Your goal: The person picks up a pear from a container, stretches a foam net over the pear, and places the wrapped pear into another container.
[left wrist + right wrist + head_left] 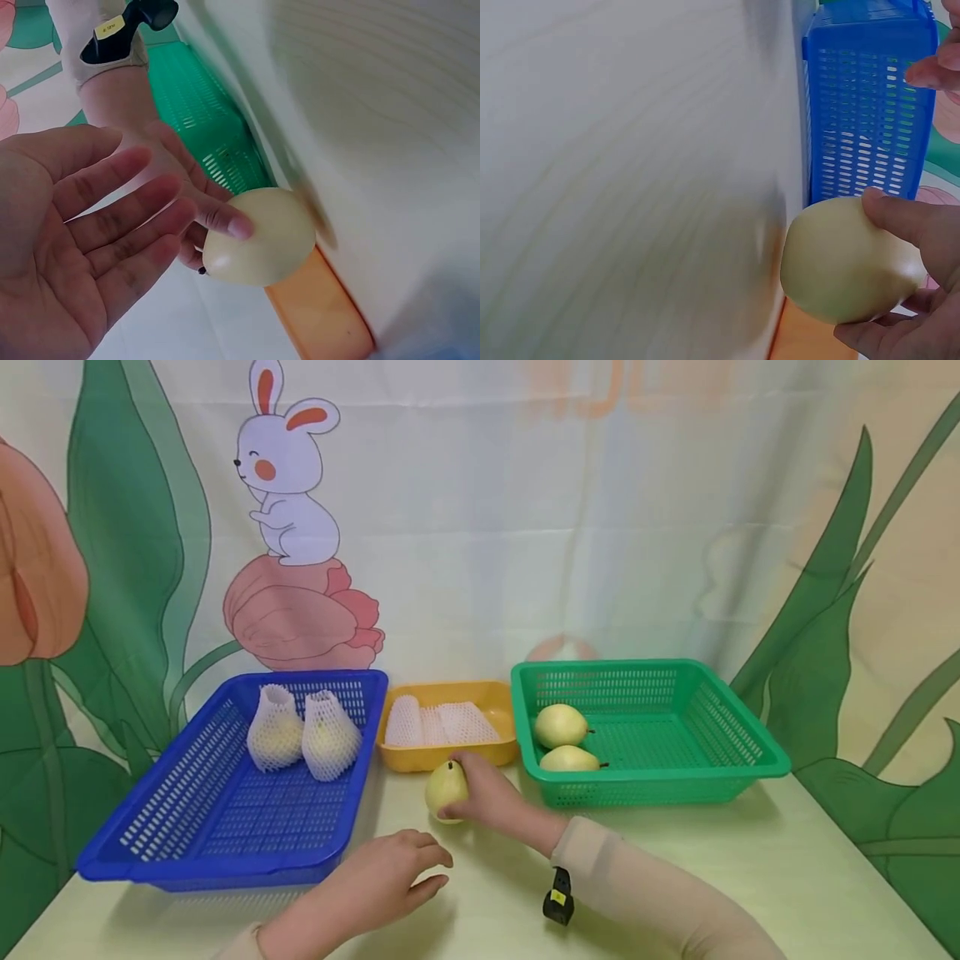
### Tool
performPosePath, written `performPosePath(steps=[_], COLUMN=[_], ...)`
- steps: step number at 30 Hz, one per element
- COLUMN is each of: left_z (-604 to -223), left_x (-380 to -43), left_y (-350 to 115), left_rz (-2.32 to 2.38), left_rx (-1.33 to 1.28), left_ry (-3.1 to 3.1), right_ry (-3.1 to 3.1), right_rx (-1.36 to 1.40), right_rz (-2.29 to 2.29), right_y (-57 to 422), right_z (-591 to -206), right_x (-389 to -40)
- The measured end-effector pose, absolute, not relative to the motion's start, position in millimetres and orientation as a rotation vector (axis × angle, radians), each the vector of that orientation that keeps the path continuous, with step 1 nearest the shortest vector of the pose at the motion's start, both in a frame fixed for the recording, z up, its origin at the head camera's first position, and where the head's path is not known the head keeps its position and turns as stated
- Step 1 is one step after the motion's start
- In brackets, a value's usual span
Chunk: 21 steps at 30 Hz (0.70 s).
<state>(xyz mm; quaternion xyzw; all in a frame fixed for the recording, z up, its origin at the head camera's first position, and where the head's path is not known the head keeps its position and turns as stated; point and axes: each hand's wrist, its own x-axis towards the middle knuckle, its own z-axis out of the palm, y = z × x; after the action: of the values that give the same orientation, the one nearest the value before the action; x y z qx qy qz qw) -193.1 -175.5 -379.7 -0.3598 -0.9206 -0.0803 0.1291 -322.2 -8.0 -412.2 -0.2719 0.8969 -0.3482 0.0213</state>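
Pear (442,795) gripped between my right hand's (493,798) thumb and fingers, toward the tabletop's (795,868) far edge.
My loose left hand (386,875) is empty; only the head view shows netted pears (330,739).

The right sleeve (660,885) is plain beige; at its cuff (572,845) sits a black device (557,912) bearing a yellow label (109,28) with dark print. Left of the right sleeve, the left sleeve (242,947) is also beige.

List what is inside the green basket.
Inside the green basket: two bare pears, near its left side, stems toward the right. Its front wall hides the nearer pear's underside and the floor just behind that wall.
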Motion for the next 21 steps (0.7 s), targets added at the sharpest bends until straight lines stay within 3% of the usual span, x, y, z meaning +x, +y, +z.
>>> performPosePath(steps=[21], left_z=[-378.9], left_x=[-188.6], left_y=[-180.1], left_rz=[-0.203], left_rx=[-1.038], left_ry=[-2.737], right_ry=[2.794], right_rx=[-0.863], right_rz=[-0.902], right_y=[-9.3], right_z=[-415.3], right_x=[-324.6])
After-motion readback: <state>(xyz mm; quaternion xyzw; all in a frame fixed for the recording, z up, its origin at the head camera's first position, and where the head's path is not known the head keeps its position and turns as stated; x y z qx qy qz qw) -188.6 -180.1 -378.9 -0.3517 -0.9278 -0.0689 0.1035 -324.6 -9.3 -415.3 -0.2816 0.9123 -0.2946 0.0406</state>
